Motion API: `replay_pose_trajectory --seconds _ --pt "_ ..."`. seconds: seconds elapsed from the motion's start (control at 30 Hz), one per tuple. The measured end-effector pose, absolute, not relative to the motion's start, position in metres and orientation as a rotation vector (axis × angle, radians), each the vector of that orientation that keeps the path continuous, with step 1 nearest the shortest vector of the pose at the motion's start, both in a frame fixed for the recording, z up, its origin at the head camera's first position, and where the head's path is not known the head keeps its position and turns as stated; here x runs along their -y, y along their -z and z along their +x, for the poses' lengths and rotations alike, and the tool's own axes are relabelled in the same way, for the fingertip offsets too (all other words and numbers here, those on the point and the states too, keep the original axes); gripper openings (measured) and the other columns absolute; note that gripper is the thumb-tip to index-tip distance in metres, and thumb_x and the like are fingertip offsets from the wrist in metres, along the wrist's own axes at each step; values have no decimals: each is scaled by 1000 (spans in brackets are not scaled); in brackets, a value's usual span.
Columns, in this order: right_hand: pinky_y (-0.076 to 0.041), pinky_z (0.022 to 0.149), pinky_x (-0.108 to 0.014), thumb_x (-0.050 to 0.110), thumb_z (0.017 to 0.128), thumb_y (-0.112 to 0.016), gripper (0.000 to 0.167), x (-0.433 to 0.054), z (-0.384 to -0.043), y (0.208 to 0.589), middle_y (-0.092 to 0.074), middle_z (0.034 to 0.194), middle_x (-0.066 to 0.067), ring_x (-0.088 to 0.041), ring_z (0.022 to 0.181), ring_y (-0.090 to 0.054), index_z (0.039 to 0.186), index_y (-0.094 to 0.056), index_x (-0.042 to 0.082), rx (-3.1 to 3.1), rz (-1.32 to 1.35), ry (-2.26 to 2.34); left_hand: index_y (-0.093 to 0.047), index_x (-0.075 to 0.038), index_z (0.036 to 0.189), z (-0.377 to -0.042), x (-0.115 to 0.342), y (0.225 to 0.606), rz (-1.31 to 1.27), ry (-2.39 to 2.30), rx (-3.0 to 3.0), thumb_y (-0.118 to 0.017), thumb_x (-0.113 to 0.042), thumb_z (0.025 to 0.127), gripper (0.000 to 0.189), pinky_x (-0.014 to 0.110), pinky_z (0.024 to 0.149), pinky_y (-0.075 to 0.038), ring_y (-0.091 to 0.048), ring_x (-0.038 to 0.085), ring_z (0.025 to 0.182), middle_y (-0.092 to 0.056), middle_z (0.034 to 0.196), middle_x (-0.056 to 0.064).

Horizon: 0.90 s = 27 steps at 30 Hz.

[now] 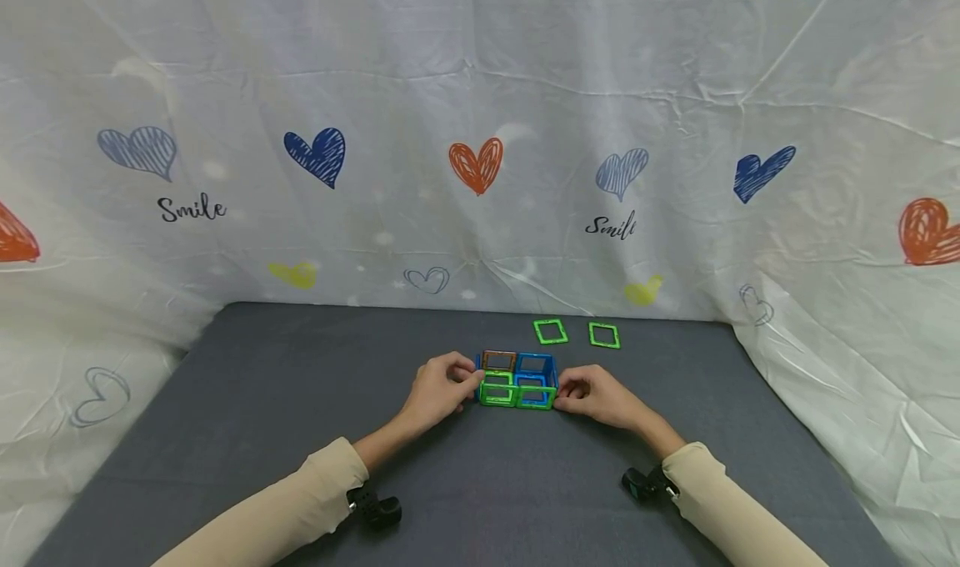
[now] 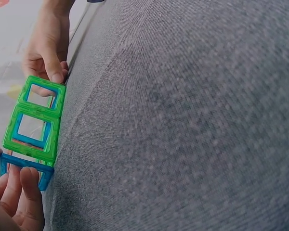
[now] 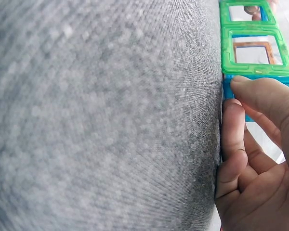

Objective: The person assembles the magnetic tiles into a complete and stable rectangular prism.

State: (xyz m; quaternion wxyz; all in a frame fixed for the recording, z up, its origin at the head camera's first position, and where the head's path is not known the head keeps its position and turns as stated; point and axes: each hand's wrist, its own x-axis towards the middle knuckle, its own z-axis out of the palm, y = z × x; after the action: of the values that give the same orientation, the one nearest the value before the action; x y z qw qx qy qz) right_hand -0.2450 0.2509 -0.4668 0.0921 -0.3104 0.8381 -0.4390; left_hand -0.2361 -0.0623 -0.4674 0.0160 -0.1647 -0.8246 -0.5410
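A low open-topped box of magnetic tiles (image 1: 517, 397) stands on the dark tabletop between both hands. Two green frame tiles (image 2: 38, 111) form its near wall, while orange (image 1: 498, 352) and blue (image 1: 536, 355) frames show at the back. At the left end, my left hand (image 1: 441, 388) pinches the blue end tile (image 2: 26, 162), with fingertips against its outer face and the thumb at its upper edge. My right hand (image 1: 600, 396) grips the blue tile (image 3: 228, 88) at the other end, its thumb and index finger at the lower near corner.
Two loose green square tiles (image 1: 552, 342) lie behind the box, near the far edge of the grey cloth-covered table (image 1: 300, 367). A white curtain (image 1: 390, 217) printed with hearts hangs behind and around the table.
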Motion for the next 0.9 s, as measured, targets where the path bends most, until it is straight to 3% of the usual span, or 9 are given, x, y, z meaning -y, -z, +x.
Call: replay_pose_trajectory --seconds 0.5,0.7,0.9 --pt "-51 63 -27 4 94 -74 4 -251 -246 466 -69 89 -3 -19 72 -64 97 -73 7 -2476 -926 1308 -72 -6 107 -240 61 473 -581 1710 2555 -67 -27 102 22 32 53 -55 -68 20 68 -70 86 4" --pt "-51 63 -28 4 94 -74 5 -251 -245 465 -69 88 -2 -18 73 -64 97 -73 8 -2477 -918 1302 -72 -2 108 -238 63 472 -575 1706 2565 -60 -21 106 23 33 53 -55 -67 21 69 -69 84 3" --pt "-51 63 -28 4 94 -73 5 -251 -245 466 -69 88 -2 -19 73 -65 97 -73 7 -2483 -924 1296 -73 -4 109 -237 67 471 -609 1678 2618 -59 -12 104 16 32 53 -55 -67 21 68 -70 85 3"
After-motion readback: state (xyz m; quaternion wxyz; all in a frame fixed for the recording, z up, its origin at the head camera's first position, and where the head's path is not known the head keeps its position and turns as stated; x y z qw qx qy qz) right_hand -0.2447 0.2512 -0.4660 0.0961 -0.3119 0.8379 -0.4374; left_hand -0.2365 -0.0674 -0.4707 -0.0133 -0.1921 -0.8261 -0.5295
